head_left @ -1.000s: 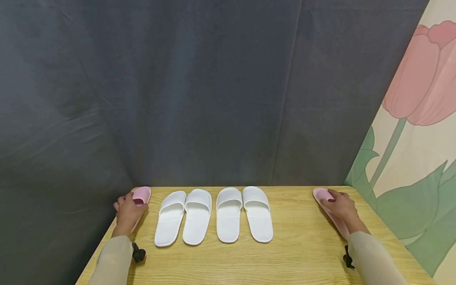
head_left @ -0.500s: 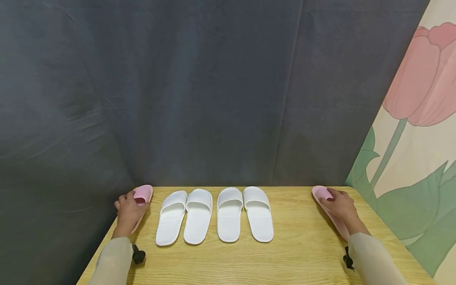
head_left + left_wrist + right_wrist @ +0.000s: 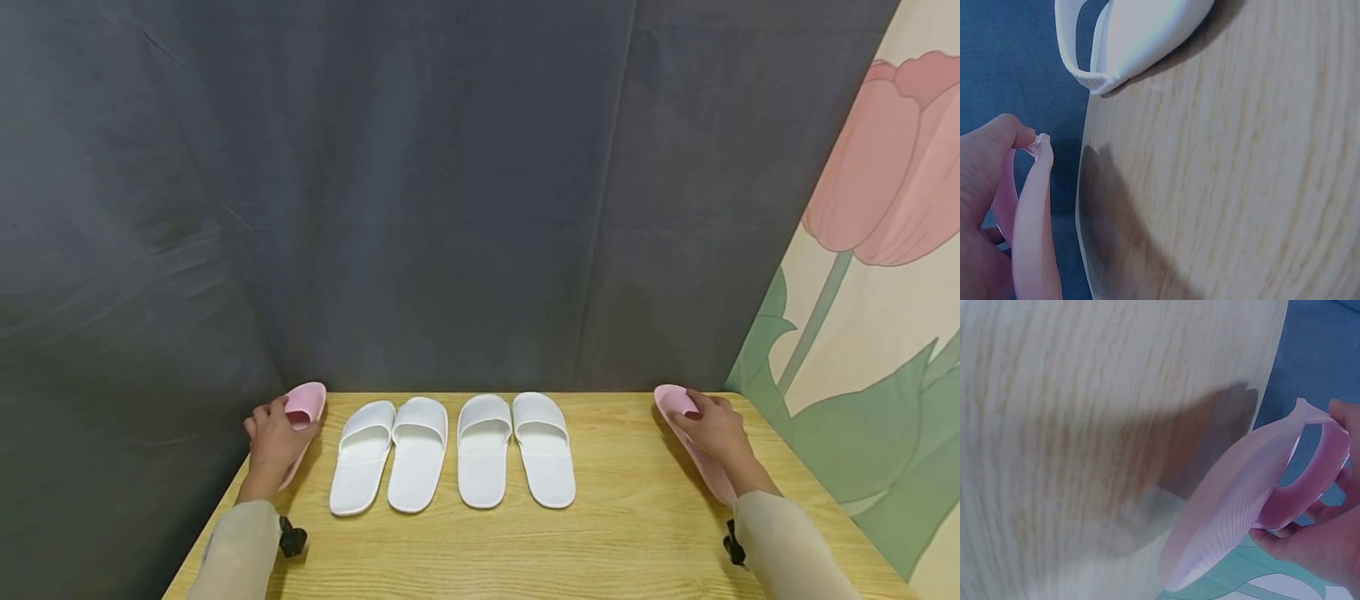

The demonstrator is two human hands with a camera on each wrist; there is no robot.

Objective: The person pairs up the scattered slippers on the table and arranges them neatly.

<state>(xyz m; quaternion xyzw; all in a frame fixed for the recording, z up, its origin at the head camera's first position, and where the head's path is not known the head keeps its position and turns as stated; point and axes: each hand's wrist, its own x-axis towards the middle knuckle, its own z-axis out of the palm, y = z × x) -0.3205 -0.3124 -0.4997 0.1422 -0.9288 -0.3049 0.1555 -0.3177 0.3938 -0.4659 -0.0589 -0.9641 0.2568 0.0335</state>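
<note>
At the table's far left corner my left hand (image 3: 273, 437) grips a pink slipper (image 3: 309, 398) by its strap. In the left wrist view a finger or thumb presses the strap's edge where it meets the sole, and the slipper (image 3: 1035, 231) stands tilted. My right hand (image 3: 716, 429) holds a matching pink slipper (image 3: 671, 400) by the strap at the far right. The right wrist view has this slipper (image 3: 1229, 494) tilted over the table, its shadow on the wood. Between the hands lie two pairs of white slippers, a left pair (image 3: 418, 475) and a right pair (image 3: 482, 475), toes toward the curtain.
The slippers lie on a wooden table (image 3: 480, 558). Behind the table and along its left side hangs a dark grey curtain (image 3: 450, 208). A wall hanging with a tulip print (image 3: 862, 183) borders the right side.
Both pink slippers have risen slightly and shifted a little inward, the left one to the right and the right one to the left. The white slippers stay in place.
</note>
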